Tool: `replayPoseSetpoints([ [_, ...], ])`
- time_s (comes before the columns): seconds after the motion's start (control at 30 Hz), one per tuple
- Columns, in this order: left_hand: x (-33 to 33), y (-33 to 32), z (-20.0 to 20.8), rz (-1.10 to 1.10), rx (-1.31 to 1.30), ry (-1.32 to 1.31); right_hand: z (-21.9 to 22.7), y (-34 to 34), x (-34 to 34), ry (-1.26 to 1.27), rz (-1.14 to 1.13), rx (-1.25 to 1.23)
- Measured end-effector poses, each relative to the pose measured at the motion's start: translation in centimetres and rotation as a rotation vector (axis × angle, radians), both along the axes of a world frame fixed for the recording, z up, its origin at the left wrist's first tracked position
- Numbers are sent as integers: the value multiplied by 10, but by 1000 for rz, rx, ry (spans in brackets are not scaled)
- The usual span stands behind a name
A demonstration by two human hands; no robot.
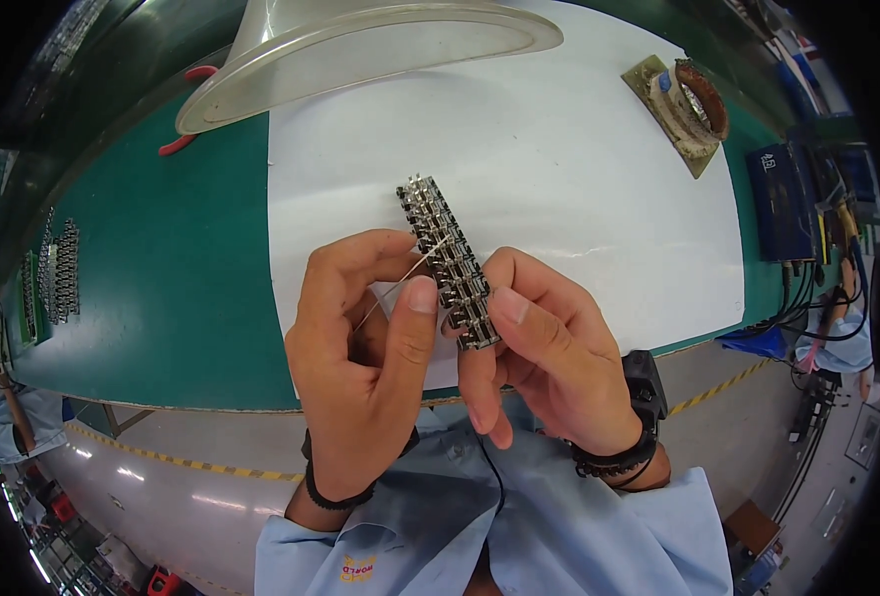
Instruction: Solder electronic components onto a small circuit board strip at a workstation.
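Observation:
A narrow panel of small circuit boards [443, 253], studded with rows of shiny metal parts, is held tilted above the white sheet, in the middle of the view. My right hand [549, 348] grips its near end, with the thumb on the right edge and fingers underneath. My left hand [365, 348] is closed at the panel's left side, thumb and index finger pinching a thin pale stick-like piece [422, 264]. One end of that piece reaches onto the panel's metal parts. Its exact kind is too fine to make out.
A white sheet [360, 149] lies on the green table mat [181, 268]. A pale lamp-like hood [380, 70] stands at the back, beside red tool handles [178, 145]. Similar panels [62, 268] lie far left. A soldering-iron-tip cleaner or ring-shaped stand [693, 104] and a blue box [783, 204] are right.

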State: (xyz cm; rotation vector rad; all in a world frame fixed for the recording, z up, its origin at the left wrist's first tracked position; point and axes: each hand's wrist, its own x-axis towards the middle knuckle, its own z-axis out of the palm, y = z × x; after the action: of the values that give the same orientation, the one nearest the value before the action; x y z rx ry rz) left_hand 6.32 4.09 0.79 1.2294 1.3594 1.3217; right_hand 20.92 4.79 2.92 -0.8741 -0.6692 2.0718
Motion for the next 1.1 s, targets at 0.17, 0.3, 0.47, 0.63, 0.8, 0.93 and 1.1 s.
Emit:
replayPoseSetpoints([
  [0.17,-3,-2,0,-29,71,43,1,-3,3,-22,34,-4],
  [0.3,-2,-2,-1,-26,89,28,1,-3,6,-6,87,-7],
  [0.47,-2,-1,-2,-28,86,30,2,-3,5,-12,78,3],
  [0.63,-3,-1,-2,-33,88,39,1,-3,5,-13,73,19],
  [0.8,-4,-2,1,-44,71,35,2,-4,5,-8,68,21],
  [0.93,-6,-4,3,-48,99,-48,8,-11,2,-188,67,70],
  [1.1,-6,-7,13,-47,31,-38,8,-20,4,-471,149,424],
])
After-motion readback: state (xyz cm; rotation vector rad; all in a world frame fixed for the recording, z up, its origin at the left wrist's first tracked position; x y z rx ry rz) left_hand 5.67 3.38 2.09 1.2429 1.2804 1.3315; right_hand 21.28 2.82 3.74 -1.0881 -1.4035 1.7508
